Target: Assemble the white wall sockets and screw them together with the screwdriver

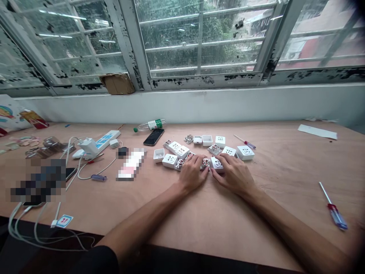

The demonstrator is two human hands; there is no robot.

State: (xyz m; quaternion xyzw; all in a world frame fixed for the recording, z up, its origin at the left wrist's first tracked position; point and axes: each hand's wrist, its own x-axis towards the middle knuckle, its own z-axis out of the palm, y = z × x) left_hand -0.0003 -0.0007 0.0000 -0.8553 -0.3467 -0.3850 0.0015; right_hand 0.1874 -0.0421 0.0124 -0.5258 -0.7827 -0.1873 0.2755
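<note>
**Two hands meet over a cluster of socket modules**

Head view: both forearms reach across the plywood desk (279, 160) and the hands come together at the near edge of a group of small white socket modules (182, 151). The modules sit close together within reach of both hands.

The right hand (234, 174) lies palm down, its fingers curled loosely over one white socket module (216, 163), which sits on the desk just in front of the knuckles. This looks like a light steadying hold, not a lift.

The left hand (193, 172) is also palm down and half curled. Its fingertips reach an open module with red and copper insides (205, 163), which touches the white one. I cannot tell whether it pinches that piece or only rests on it.

A small screwdriver (245, 143) lies just behind the cluster, and a larger screwdriver (334, 212) lies well apart on the right. No hand touches either one. A phone (154, 137), a plastic bottle (149, 125) and a power strip (100, 142) lie to the left.
</note>
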